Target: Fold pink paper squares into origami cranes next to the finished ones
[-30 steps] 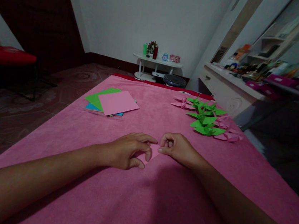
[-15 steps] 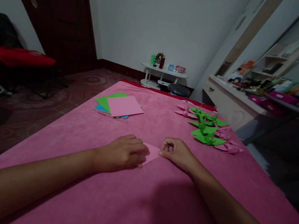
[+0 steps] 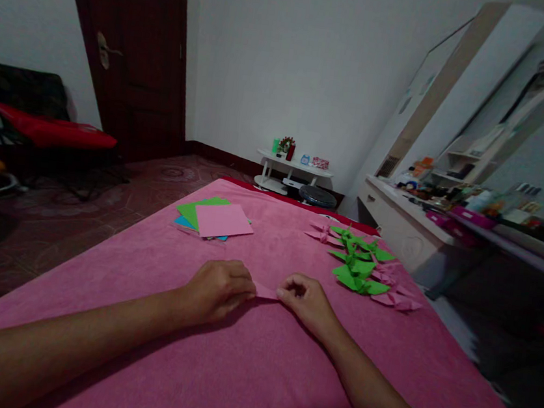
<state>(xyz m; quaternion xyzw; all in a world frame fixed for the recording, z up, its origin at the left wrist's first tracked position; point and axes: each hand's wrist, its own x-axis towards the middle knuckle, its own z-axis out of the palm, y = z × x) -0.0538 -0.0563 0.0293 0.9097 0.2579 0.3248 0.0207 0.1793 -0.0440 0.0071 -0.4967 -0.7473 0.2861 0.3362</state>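
Observation:
A piece of pink origami paper is stretched between my two hands, just above or on the pink cloth. My left hand is closed on its left end, the fingers covering much of it. At the other end, my right hand pinches the paper between thumb and forefinger. Only a narrow strip of the sheet shows, so its folds are hard to make out.
Beyond my left hand lies a stack of square paper, pink on top with green and blue below. Several green folded cranes and pink folded cranes sit to the right on the pink cloth. A cluttered dresser stands at the right.
The view has tilted up. My left hand now grips the paper's edge instead of lying over it, and the paper shows as a thinner strip. My right hand keeps its pinch.

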